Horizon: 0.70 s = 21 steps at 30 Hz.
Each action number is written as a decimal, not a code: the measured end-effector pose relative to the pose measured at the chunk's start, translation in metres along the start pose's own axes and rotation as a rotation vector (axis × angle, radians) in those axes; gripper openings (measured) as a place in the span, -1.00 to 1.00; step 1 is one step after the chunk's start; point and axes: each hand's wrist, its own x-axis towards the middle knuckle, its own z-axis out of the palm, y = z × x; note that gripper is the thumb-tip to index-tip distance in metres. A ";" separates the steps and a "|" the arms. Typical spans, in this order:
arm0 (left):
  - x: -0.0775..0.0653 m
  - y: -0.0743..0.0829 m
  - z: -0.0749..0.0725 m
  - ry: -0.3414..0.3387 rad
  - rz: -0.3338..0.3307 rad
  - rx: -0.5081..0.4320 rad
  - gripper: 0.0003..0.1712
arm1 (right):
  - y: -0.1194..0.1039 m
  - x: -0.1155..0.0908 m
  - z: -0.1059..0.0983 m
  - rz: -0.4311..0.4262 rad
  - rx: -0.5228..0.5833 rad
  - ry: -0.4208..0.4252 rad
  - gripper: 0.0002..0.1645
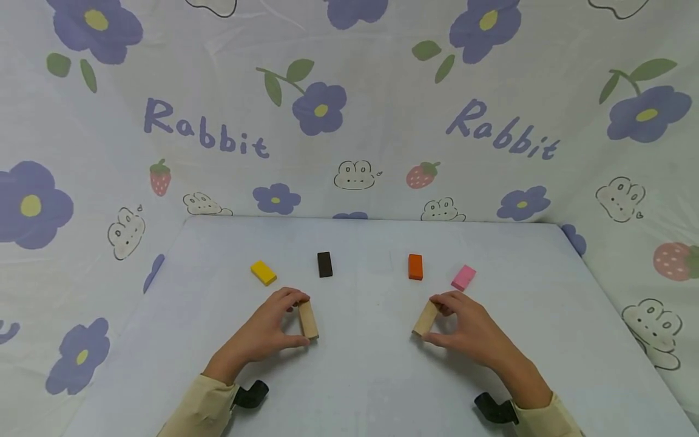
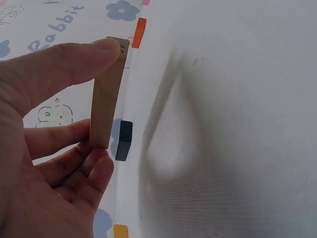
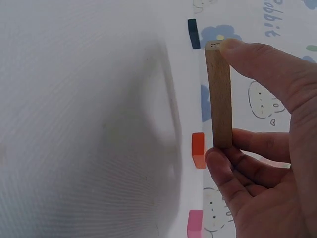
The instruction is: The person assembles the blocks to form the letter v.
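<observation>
My left hand (image 1: pixel 273 325) pinches a plain wooden block (image 1: pixel 308 320) by its two ends, thumb at the near end and fingers at the far end. In the left wrist view, dark marks show on the end of this block (image 2: pixel 106 94) beside the thumb. Across from it, my right hand (image 1: pixel 469 328) grips a second plain wooden block (image 1: pixel 426 318) the same way. Its end also bears a dark mark in the right wrist view, where the block (image 3: pixel 219 99) stands between thumb and fingers. Both blocks appear raised off the white table, their shadows lying apart from them.
Beyond the hands, a yellow block (image 1: pixel 264 273), a black block (image 1: pixel 324 264), an orange block (image 1: pixel 415 267) and a pink block (image 1: pixel 463 278) lie spread across the white table (image 1: pixel 360 388). A patterned cloth (image 1: pixel 382 121) hangs behind the table's far edge.
</observation>
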 end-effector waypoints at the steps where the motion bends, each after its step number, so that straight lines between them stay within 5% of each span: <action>1: 0.000 0.001 0.000 -0.001 -0.001 0.002 -0.14 | 0.000 0.000 0.000 -0.003 -0.001 0.000 -0.16; 21: 0.006 0.010 -0.001 -0.022 0.043 0.007 -0.15 | -0.016 0.003 0.000 -0.011 0.021 -0.021 -0.14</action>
